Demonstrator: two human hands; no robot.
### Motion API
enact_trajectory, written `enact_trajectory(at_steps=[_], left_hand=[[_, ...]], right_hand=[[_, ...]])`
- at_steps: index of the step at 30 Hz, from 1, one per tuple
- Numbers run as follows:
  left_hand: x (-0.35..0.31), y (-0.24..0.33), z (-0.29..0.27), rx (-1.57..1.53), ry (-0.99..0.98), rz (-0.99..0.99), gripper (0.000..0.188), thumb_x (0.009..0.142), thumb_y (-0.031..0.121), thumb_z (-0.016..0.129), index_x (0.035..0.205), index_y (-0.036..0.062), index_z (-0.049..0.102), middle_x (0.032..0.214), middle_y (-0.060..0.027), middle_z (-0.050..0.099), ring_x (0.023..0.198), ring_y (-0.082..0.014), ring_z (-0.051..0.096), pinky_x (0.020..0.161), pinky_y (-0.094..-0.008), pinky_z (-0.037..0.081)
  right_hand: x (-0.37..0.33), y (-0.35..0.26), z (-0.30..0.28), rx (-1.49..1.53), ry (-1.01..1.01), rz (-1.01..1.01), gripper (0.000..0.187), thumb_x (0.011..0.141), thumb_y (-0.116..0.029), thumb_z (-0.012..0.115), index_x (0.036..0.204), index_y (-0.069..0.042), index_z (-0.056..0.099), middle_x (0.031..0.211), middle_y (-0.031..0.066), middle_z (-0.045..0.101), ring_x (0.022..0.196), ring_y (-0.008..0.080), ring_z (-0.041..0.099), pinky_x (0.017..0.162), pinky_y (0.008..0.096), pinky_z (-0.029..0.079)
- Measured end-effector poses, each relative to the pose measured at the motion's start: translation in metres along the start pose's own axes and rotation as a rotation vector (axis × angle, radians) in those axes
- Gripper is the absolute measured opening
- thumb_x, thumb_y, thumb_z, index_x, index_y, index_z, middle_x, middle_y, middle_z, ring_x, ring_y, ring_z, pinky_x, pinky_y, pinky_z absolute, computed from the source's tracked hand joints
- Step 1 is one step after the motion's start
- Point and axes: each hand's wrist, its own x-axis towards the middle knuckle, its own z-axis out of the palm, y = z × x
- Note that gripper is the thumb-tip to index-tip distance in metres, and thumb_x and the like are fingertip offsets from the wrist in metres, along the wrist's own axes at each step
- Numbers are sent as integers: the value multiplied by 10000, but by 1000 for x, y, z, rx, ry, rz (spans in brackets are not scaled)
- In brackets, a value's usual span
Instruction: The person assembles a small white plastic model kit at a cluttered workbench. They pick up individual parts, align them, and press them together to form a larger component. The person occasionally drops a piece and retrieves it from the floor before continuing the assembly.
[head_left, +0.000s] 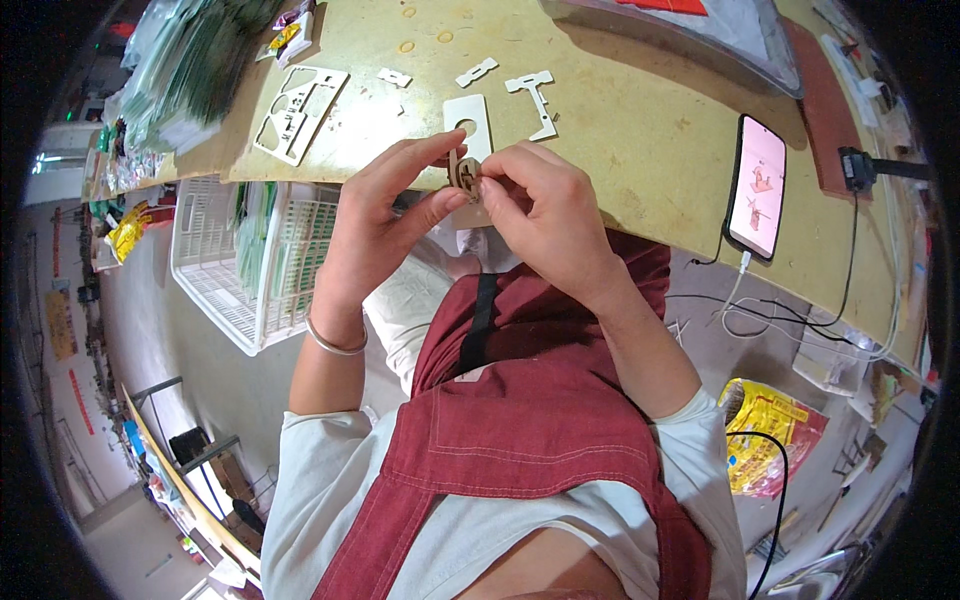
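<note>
Just over the table's near edge, both hands meet at a small round wooden piece [465, 175], a light brown assembly with cut-out shapes. My left hand [395, 205] grips it between thumb and fingers from the left. My right hand [545, 205] pinches its right side with thumb and forefinger. Behind the hands lies a pale flat board with a round hole [478, 115]. Farther back are a T-shaped cut-out piece [541, 103], a small notched strip [477, 72], another small notched piece [394, 77] and, to the left, a cut-out frame sheet [300, 113].
A phone [757, 188] with pictures on its screen lies at the right, its white cable [735, 285] hanging down. Plastic-wrapped sheets [190, 75] are stacked at the far left. A white plastic basket [265, 300] stands below the edge. A grey tray [690, 35] sits at the back.
</note>
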Motion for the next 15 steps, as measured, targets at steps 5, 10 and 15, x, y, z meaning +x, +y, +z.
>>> enact_trajectory(at_steps=[5, 10, 15], left_hand=[[1, 0, 4, -10, 63, 34, 526, 898, 109, 844, 1395, 30, 691, 1178, -117, 744, 1072, -234, 703, 915, -348, 570], [0, -2, 7, -61, 54, -1, 530, 908, 119, 841, 1411, 45, 690, 1138, -97, 734, 994, -206, 679, 863, -332, 571], [0, -4, 9, -82, 66, 7, 529, 918, 104, 832, 1423, 49, 684, 1141, -97, 733, 995, -201, 680, 864, -330, 571]], right_hand=[[2, 2, 2, -26, 19, -79, 61, 942, -74, 674, 993, -41, 683, 915, 166, 679, 808, 396, 699, 698, 484, 552], [5, 3, -8, -247, -60, -227, 56, 954, -90, 678, 1005, -67, 672, 897, 139, 640, 791, 377, 703, 673, 484, 562], [8, 3, -9, -277, -49, -268, 50, 954, -95, 683, 995, -74, 664, 886, 124, 629, 764, 364, 703, 651, 475, 568]])
